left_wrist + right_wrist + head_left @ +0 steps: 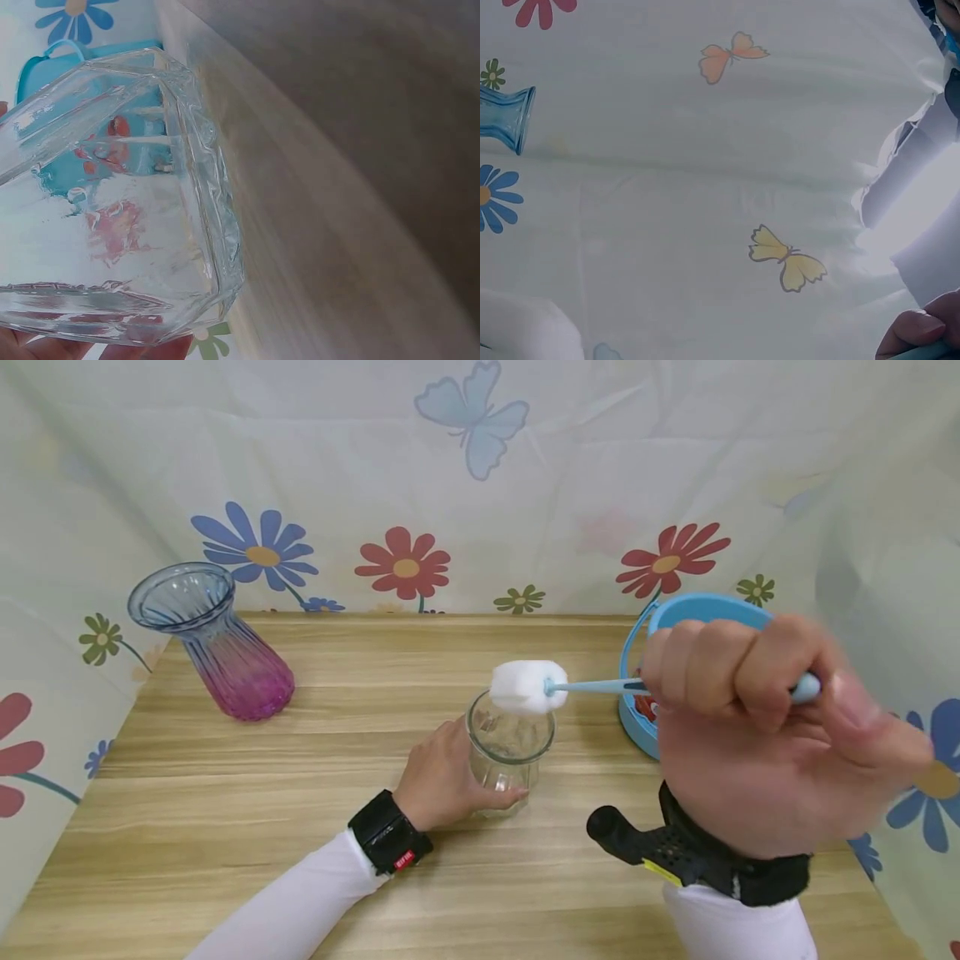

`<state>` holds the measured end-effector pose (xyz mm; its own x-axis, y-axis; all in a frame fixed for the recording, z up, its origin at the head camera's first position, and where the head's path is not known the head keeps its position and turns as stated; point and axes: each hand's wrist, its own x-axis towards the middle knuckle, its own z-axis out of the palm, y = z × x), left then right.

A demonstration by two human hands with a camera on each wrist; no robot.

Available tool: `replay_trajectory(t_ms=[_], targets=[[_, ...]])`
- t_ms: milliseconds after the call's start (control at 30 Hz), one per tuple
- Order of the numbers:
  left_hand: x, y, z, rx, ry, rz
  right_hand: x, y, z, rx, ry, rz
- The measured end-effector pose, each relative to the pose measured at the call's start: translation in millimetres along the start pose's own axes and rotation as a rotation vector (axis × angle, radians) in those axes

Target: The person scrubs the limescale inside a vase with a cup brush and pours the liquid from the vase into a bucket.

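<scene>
My left hand [442,777] grips a clear glass jar [501,772] round its side, standing on the table with its mouth up. In the left wrist view the jar's faceted wall and thick base [217,225] fill much of the frame, with fingertips along its lower side. My right hand [772,727], raised to the right of the jar, grips the light blue handle [596,687] of a sponge bottle brush. Its white sponge head [525,686] appears over the jar's rim; whether the two touch I cannot tell. The sponge [529,330] also shows in the right wrist view.
At the back left stands a ribbed glass vase [247,672], blue above and pink below. Behind my right hand, a blue basket [637,731] with a handle and a red pattern is partly covered. A flowered cloth [315,460] hangs round the wooden table [360,668].
</scene>
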<state>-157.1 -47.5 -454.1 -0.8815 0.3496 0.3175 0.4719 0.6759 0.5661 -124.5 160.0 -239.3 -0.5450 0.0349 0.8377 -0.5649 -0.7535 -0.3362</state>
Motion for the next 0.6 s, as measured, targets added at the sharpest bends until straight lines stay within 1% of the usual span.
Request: replay_trajectory(t_ms=[67,167,267,400,500,600], targets=[[-0.2,0.3,-0.8,-0.006,-0.007,-0.009,0,-4,-3,0.016,0.014,-0.04],[0.3,0.7,-1.1,-0.008,-0.012,-0.02,1,-5,-5,-0.002,0.058,-0.11],[0.9,0.8,-0.9,-0.013,-0.005,-0.017,0,2,-7,-0.046,0.094,-0.184],[0.9,0.6,-0.4,-0.014,0.001,0.0,-5,14,-12,-0.121,0.152,-0.254],[0.7,0.1,0.3,-0.015,0.006,0.006,-10,23,-16,-0.169,0.192,-0.265],[0.7,-0.4,0.7,-0.013,0.013,0.009,-15,30,-24,-0.228,0.192,-0.255]])
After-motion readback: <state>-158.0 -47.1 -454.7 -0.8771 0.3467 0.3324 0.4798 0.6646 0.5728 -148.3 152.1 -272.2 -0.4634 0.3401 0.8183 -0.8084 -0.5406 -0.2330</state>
